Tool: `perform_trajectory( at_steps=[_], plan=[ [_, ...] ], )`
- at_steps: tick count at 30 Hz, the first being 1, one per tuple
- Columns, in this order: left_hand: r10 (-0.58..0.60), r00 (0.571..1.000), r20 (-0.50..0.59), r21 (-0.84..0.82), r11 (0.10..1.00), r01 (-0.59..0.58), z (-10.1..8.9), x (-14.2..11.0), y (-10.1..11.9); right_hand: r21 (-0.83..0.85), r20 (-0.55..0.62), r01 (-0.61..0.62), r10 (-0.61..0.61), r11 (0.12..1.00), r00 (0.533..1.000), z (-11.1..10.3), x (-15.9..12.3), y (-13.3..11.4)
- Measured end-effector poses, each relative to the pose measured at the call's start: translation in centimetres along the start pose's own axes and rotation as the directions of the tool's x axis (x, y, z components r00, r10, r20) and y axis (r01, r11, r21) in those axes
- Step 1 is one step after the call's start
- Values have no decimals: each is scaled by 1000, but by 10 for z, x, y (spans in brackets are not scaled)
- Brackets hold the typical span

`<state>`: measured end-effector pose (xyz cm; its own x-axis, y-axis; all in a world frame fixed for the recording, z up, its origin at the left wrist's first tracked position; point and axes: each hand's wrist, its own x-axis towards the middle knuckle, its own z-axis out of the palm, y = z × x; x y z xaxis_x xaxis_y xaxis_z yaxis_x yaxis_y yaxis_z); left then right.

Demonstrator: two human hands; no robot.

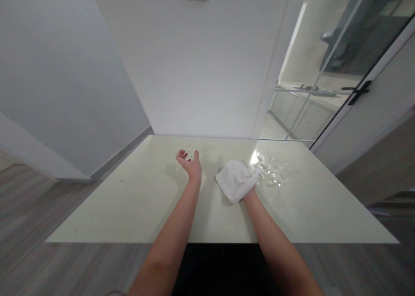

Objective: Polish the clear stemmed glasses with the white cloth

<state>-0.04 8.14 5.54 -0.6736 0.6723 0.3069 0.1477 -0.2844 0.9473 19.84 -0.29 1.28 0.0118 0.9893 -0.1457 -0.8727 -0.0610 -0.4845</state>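
A white cloth (236, 179) hangs over my right hand (249, 194) and hides most of its fingers; the hand grips the cloth above the table. My left hand (190, 164) is raised over the table with thumb and fingers apart, the fingers slightly curled. Just beyond its fingertips is a small patch of clear, shiny bits (190, 148); they look to be on the table, apart from the hand. To the right of the cloth lies a loose heap of clear, glossy pieces (274, 168), whose kind I cannot make out.
The pale, glossy table (129, 201) reaches a white wall (201, 71) at its far edge. A glass-paned door (311, 80) with a black handle (359, 92) stands at the far right. Grey wood-look floor (29, 209) shows on the left.
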Motion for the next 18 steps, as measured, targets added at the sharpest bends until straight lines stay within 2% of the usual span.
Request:
perform_trajectory(
  at_steps=[3, 5, 7, 9, 11, 12, 13, 14, 15, 16, 18],
  plan=[
    [-101, 992, 81, 62, 993, 96, 5, 38, -24, -34, -26, 65, -66, 997, 997, 0, 3, 2],
    [-151, 974, 168, 89, 986, 138, 10, 52, -32, -38, -17, 85, -85, 996, 996, 2, 2, 2],
    [-172, 964, 203, 117, 982, 151, 14, 57, -35, -29, 2, 74, -74, 997, 997, 5, -2, 1],
    [-150, 968, 200, 119, 985, 128, 16, 54, -32, -25, 7, 64, -64, 998, 998, 9, -5, 0],
    [-113, 965, 235, 68, 993, 100, 15, 41, -25, -16, 13, 69, -68, 998, 998, 12, -6, 0],
    [-98, 950, 298, 24, 995, 95, 14, 30, -20, -7, 19, 69, -69, 998, 997, 14, -6, 1],
    [-100, 917, 387, -18, 993, 116, 11, 17, -15, 2, 30, 69, -69, 998, 997, 15, -6, 2],
    [-113, 851, 512, -46, 986, 159, 9, 1, -10, 4, 46, 65, -65, 998, 997, 15, -6, 2],
    [-120, 741, 661, -48, 979, 200, 6, -16, -6, -8, 71, 47, -46, 999, 996, 14, -5, 3],
    [-129, 599, 790, -21, 971, 238, 3, -34, -2, -38, 97, 19, -16, 999, 995, 13, -5, 3],
    [-172, 313, 934, 79, 954, 287, -2, -67, 3, -142, 126, -54, 72, 988, 989, 7, -4, 3]
  ],
)
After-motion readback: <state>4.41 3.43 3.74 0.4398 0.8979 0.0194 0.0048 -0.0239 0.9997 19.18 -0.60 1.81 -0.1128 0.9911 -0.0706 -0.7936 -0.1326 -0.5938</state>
